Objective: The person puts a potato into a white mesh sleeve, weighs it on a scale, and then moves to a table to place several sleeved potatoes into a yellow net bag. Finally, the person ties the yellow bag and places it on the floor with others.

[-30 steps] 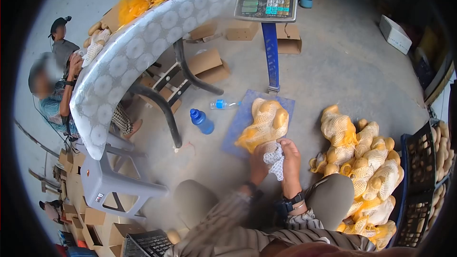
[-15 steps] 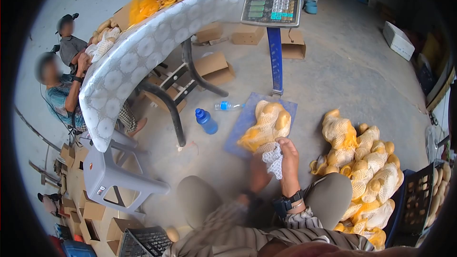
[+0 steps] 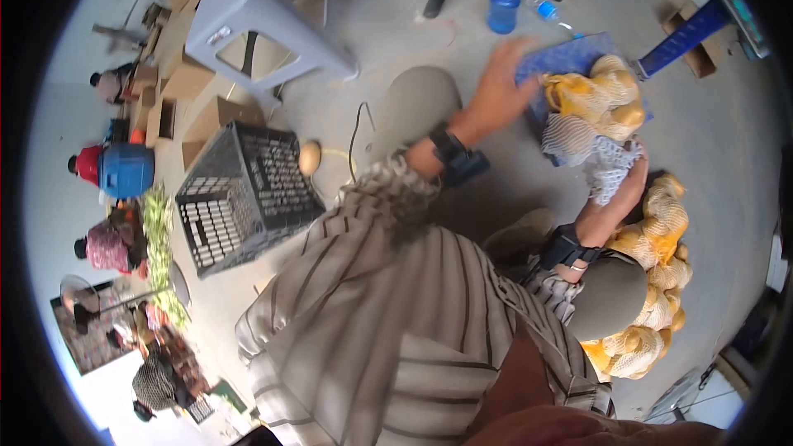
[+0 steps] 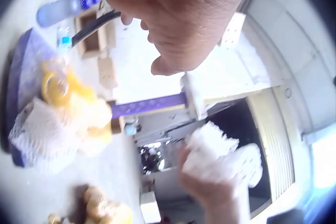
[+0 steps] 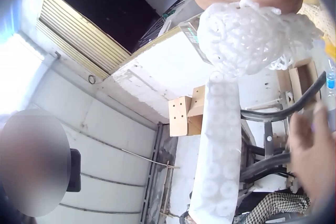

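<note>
My right hand (image 3: 621,196) grips a bunched piece of white mesh netting (image 3: 607,167), which also fills the upper part of the right wrist view as a white clump (image 5: 241,37). The left hand (image 3: 500,92) is apart from the netting, holding nothing, its fingers extended and blurred beside the scale. A net bag of potatoes (image 3: 613,103) with yellow mesh at one end lies on the blue scale platform (image 3: 562,56). Close by the netting, a whitish mesh-covered bulge (image 3: 568,137) overlaps the platform's near edge.
More bagged potatoes (image 3: 657,306) are heaped by my right knee. A black plastic crate (image 3: 277,177) stands to the left, with a loose potato (image 3: 310,158) beside it. Beyond are a grey stool (image 3: 273,21), a blue bottle (image 3: 503,7) and the scale's post (image 3: 686,37). Several people sit far left.
The head view has swung left and down, bringing the crate and far people into sight. My left hand has come away from the netting; the right still holds it.
</note>
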Action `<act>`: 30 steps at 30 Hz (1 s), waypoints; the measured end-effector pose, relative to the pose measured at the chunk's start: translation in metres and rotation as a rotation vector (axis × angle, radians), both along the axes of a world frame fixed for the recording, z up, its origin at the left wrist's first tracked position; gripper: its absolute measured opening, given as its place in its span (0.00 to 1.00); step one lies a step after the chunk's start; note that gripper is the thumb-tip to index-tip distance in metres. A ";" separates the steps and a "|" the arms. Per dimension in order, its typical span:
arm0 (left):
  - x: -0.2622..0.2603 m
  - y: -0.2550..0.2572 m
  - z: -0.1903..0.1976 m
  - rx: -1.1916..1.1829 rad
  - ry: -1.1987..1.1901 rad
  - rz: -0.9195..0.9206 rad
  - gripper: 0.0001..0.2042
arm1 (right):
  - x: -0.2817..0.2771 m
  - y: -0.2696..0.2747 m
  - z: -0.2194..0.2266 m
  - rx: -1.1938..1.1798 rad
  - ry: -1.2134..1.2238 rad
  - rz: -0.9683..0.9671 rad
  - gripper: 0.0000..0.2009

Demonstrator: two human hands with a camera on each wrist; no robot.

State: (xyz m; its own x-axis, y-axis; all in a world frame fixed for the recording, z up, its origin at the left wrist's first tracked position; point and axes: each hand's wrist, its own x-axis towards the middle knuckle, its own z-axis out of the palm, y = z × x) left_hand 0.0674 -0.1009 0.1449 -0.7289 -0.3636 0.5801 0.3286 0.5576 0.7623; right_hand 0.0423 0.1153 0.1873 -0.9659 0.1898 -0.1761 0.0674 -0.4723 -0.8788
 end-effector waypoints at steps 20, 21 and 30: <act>0.423 -0.339 -0.352 0.288 -1.291 1.099 0.35 | 0.018 -0.008 -0.019 0.057 0.039 0.118 0.11; 0.427 -0.344 -0.364 0.291 -1.292 1.075 0.35 | 0.018 -0.004 -0.023 0.051 0.034 0.166 0.10; 0.372 -0.288 -0.336 0.076 -0.883 1.043 0.38 | 0.040 -0.016 -0.017 0.098 0.010 0.244 0.11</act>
State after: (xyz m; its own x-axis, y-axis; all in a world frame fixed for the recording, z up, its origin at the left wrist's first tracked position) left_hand 0.4398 -0.3892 -0.1907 -0.2131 -0.9767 0.0239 -0.8213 0.1924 0.5370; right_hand 0.0824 0.0990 0.1699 -0.9868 -0.0334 -0.1582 0.1597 -0.3560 -0.9207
